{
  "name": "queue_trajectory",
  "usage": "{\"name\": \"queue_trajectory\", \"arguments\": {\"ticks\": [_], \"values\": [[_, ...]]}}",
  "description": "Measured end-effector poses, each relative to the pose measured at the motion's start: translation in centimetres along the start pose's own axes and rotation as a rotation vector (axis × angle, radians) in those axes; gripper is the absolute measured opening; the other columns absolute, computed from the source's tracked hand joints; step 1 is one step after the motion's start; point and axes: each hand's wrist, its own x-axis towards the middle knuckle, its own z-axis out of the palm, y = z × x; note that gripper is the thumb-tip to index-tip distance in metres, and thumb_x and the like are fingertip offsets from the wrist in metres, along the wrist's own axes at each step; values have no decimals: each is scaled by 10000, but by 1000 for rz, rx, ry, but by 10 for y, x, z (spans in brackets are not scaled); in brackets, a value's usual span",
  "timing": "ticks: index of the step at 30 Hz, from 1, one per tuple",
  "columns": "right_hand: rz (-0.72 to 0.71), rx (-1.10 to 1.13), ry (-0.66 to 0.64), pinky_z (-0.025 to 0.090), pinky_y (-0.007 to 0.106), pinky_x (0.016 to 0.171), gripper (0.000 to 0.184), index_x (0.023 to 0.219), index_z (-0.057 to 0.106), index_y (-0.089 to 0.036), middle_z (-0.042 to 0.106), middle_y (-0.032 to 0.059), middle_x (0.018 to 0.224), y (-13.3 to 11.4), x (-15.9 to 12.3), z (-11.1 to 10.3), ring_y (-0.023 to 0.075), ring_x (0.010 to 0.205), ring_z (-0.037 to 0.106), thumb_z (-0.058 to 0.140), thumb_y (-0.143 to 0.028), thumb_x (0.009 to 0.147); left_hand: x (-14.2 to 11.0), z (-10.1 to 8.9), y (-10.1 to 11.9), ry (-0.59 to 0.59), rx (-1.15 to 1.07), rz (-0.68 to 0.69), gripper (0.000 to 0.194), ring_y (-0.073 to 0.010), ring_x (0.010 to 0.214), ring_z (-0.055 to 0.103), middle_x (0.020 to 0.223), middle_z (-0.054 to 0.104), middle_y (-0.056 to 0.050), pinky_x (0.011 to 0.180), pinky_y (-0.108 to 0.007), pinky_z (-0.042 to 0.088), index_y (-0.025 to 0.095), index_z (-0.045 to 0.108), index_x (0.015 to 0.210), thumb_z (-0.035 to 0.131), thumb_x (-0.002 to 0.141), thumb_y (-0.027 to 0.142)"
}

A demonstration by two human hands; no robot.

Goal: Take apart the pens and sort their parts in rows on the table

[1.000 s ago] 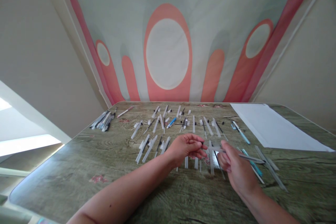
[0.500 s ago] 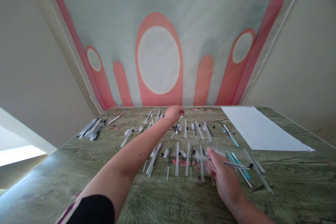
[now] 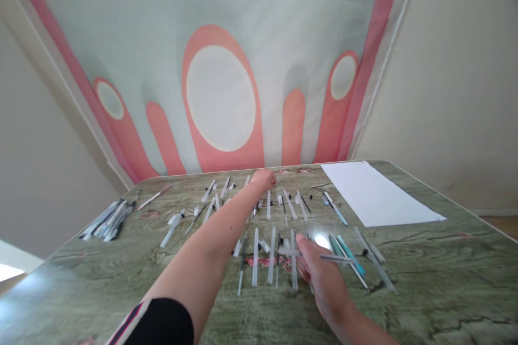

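My left hand (image 3: 264,178) reaches out to the far side of the table. Its fingers are curled in and mostly turned away, so whatever they hold is hidden. Around it lie clear pen barrels (image 3: 268,205), thin dark-tipped refills (image 3: 242,264) and small caps (image 3: 264,246). Closer to me, my right hand (image 3: 321,272) is closed around a translucent pen barrel (image 3: 336,259), held roughly level, with a grey length showing to the right of the thumb. Just below that hand, a row of loose barrels (image 3: 272,256) and refills lies on the tabletop.
A bundle of pens (image 3: 109,219) rests at the left, with a pink-and-white pen (image 3: 154,197) behind it. White paper (image 3: 378,194) covers the back right. Teal pen parts (image 3: 351,256) and another clear barrel (image 3: 376,261) lie right of my right hand. A patterned backdrop (image 3: 226,161) rises behind the table.
The view has swung right and tilted, so the table things appear further left. My left hand's fingertips, visible before, are now mostly hidden. My right hand still holds the pen barrel.
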Motion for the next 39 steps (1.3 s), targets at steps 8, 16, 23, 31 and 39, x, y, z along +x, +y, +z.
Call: {"name": "queue_trajectory", "arguments": {"ticks": [8,16,23,31,39], "values": [[48,39,-64,188,253,446,461,531,303,-225,249,-80,467,4,-1,0,99,452,188,463,-537,831,-25,-22,15,111,-177,50,239,-189,990,556,1071,596,-81,882,-384,435,153,598,1029,530,853,300],[63,171,-46,137,263,436,462,538,263,-232,211,-88,461,0,4,-2,98,434,154,488,-509,832,-159,-31,51,14,-554,189,382,-104,668,619,783,675,-12,628,-192,461,175,628,954,338,906,419],[39,-10,-52,198,245,424,415,536,427,-208,333,-63,471,4,1,-5,102,443,259,542,-507,799,-245,8,83,-202,-1519,-11,312,-135,574,624,717,651,-47,549,-227,451,125,554,860,585,779,425],[-46,-14,-177,281,197,427,276,909,568,-206,496,-49,593,-8,-3,-3,89,483,377,631,-438,772,-250,23,80,-356,-2065,-230,204,-86,527,584,701,630,-56,529,-190,436,88,613,863,579,805,280],[-101,3,-110,339,195,438,297,951,591,-193,535,-26,632,-7,1,-5,95,507,432,588,-451,803,-250,26,75,-340,-1888,-62,372,-109,562,611,818,651,-97,507,-197,426,84,600,983,540,824,414]]}}
